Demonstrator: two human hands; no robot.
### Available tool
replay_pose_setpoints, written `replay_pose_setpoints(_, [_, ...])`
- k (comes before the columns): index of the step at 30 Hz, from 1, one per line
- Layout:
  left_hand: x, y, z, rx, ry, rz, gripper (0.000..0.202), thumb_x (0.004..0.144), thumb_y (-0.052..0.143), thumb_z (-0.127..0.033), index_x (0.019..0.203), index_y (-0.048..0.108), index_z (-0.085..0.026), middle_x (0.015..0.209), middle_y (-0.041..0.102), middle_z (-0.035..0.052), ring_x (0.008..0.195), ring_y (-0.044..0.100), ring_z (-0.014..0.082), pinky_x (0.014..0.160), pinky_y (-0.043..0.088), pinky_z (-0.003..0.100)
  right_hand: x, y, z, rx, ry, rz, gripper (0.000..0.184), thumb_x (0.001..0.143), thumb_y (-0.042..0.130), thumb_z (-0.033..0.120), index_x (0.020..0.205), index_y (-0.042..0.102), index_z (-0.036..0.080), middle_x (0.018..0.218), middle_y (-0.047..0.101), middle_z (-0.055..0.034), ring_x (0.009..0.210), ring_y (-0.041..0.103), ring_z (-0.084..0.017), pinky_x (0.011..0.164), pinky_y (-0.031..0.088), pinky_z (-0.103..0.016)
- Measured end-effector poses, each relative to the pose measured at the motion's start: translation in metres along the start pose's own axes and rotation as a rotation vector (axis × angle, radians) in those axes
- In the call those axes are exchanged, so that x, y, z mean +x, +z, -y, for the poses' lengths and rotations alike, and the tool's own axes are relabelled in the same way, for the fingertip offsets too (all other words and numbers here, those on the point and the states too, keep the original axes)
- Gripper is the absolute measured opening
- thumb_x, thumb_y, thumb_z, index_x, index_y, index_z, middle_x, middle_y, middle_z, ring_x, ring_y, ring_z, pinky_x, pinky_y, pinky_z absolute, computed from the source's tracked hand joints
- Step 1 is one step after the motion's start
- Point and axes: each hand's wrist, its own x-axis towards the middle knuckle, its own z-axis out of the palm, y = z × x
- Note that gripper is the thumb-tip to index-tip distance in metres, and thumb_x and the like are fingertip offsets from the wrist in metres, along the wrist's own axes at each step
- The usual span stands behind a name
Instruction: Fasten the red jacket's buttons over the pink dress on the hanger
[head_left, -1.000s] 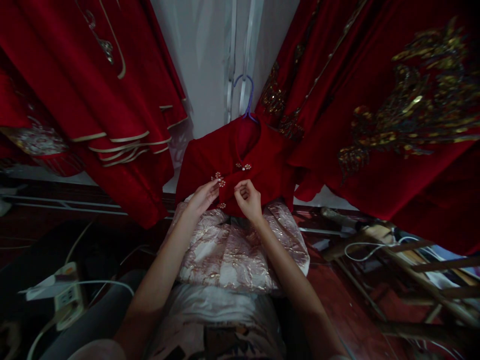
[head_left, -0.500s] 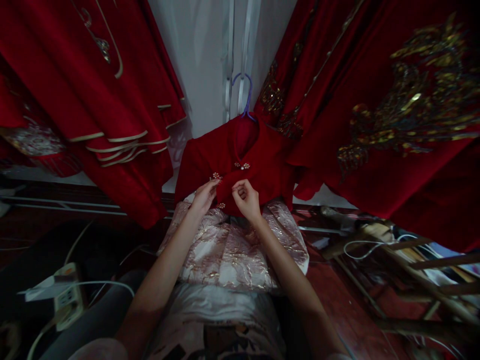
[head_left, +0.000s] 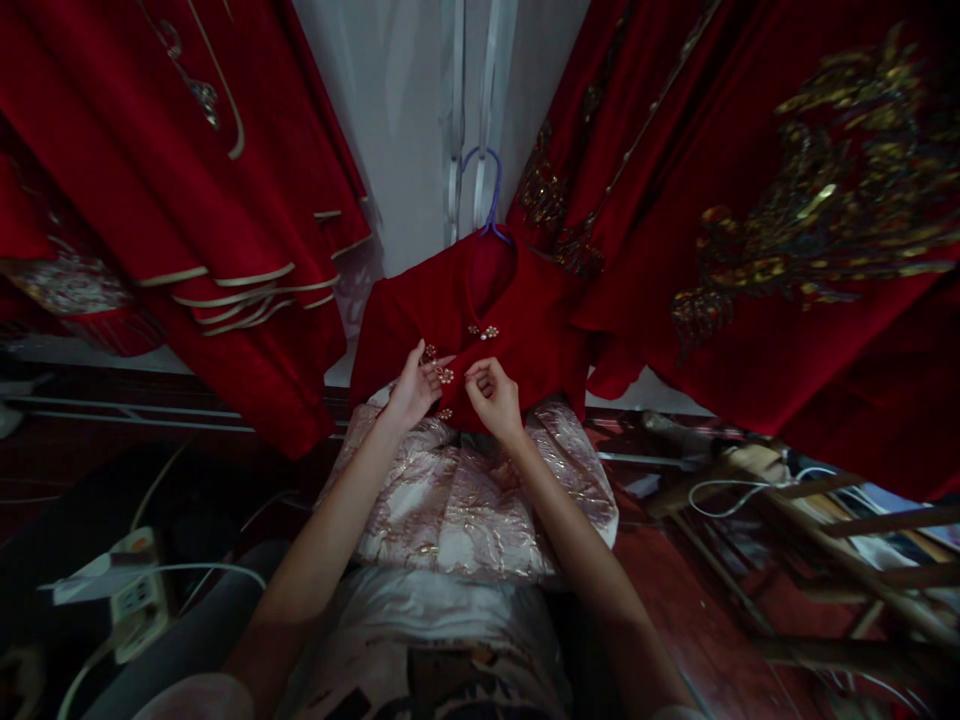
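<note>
A small red jacket [head_left: 525, 310] hangs on a purple hanger [head_left: 491, 190] straight ahead, above a pale gold-patterned skirt [head_left: 465, 500]. Decorative pearl clasps [head_left: 445, 375] run down the jacket's slanted front. My left hand [head_left: 412, 385] pinches the fabric flap at the middle clasp. My right hand [head_left: 491, 395] is closed on the red front panel just right of that clasp. Both hands nearly touch each other.
Large red embroidered garments [head_left: 787, 230] hang at right and more red robes [head_left: 187, 180] at left. A white power strip [head_left: 135, 600] with cables lies at lower left. Wooden chair parts [head_left: 825, 540] and cords sit at lower right. White wall behind.
My left hand has shifted slightly up and right onto the middle clasp, which now shows between the hands. My right hand has barely moved.
</note>
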Motion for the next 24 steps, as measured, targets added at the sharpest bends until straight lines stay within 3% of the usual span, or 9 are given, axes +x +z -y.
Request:
replay_pose_setpoints(3, [0.000,0.010,-0.008,0.150,0.046,0.113,0.066,0.081,0.041,-0.070,0.096,0.070,-0.014,0.089,0.069,0.0112,0.067,0.062,0.0158,0.056,0.048,0.025,0.000,-0.001,0.001,0.011,-0.013,-0.032,0.007,0.082,0.051,0.024,0.088,0.053,0.021,0.072,0.058,0.0027,0.057,0.052,-0.009,0.053,0.042,-0.020])
replay_pose_setpoints(7, [0.007,0.028,-0.017,0.611,0.527,0.029,0.035,0.083,0.057,-0.042,0.110,0.066,-0.021,0.095,0.064,0.0055,0.073,0.058,0.0126,0.067,0.048,0.023,0.001,-0.005,0.006,0.010,-0.021,-0.127,0.006,0.082,0.050,0.025,0.086,0.051,0.021,0.074,0.057,0.0023,0.058,0.052,-0.009,0.054,0.042,-0.020])
replay_pose_setpoints(9, [0.010,0.036,-0.023,0.916,0.742,0.002,0.033,0.084,0.057,-0.033,0.115,0.064,-0.023,0.099,0.060,0.0056,0.080,0.057,0.0142,0.076,0.048,0.025,0.002,-0.008,0.008,0.009,-0.021,-0.154,0.005,0.082,0.051,0.025,0.085,0.051,0.021,0.073,0.057,0.0023,0.058,0.051,-0.009,0.054,0.041,-0.020])
replay_pose_setpoints(14, [0.013,0.054,-0.040,1.461,0.999,-0.059,0.045,0.084,0.057,-0.027,0.129,0.055,-0.023,0.116,0.051,0.0114,0.110,0.047,0.0268,0.093,0.044,0.040,0.004,-0.013,0.009,0.019,-0.015,-0.170,0.005,0.080,0.051,0.024,0.084,0.051,0.021,0.072,0.057,0.0027,0.057,0.050,-0.009,0.053,0.040,-0.020])
replay_pose_setpoints(16, [0.016,0.060,-0.046,1.552,1.059,-0.055,0.042,0.082,0.060,-0.025,0.123,0.058,-0.019,0.124,0.047,0.0147,0.119,0.042,0.0320,0.100,0.037,0.048,0.004,-0.013,0.008,0.027,-0.025,-0.165,0.004,0.080,0.051,0.024,0.084,0.051,0.021,0.072,0.057,0.0029,0.056,0.050,-0.009,0.052,0.040,-0.020])
replay_pose_setpoints(19, [0.021,0.068,-0.053,1.596,1.120,0.051,0.031,0.078,0.065,-0.023,0.108,0.065,-0.017,0.135,0.043,0.0155,0.128,0.035,0.0370,0.110,0.021,0.058,0.005,-0.013,0.008,0.024,-0.027,-0.157,0.004,0.081,0.051,0.024,0.084,0.051,0.022,0.072,0.056,0.0029,0.056,0.050,-0.009,0.052,0.040,-0.020])
replay_pose_setpoints(21, [0.024,0.071,-0.056,1.564,1.140,0.112,0.030,0.074,0.068,-0.021,0.104,0.066,-0.017,0.136,0.044,0.0145,0.131,0.033,0.0380,0.113,0.011,0.062,0.005,-0.013,0.008,0.013,-0.021,-0.157,0.004,0.080,0.051,0.024,0.084,0.051,0.022,0.072,0.056,0.0028,0.055,0.049,-0.009,0.052,0.040,-0.020])
replay_pose_setpoints(24, [0.026,0.075,-0.058,1.473,1.138,0.107,0.033,0.070,0.071,-0.020,0.102,0.066,-0.016,0.133,0.046,0.0142,0.132,0.031,0.0389,0.113,0.003,0.065,0.005,-0.014,0.008,0.002,-0.021,-0.158,0.004,0.080,0.050,0.023,0.084,0.051,0.021,0.072,0.057,0.0027,0.056,0.049,-0.009,0.052,0.040,-0.020])
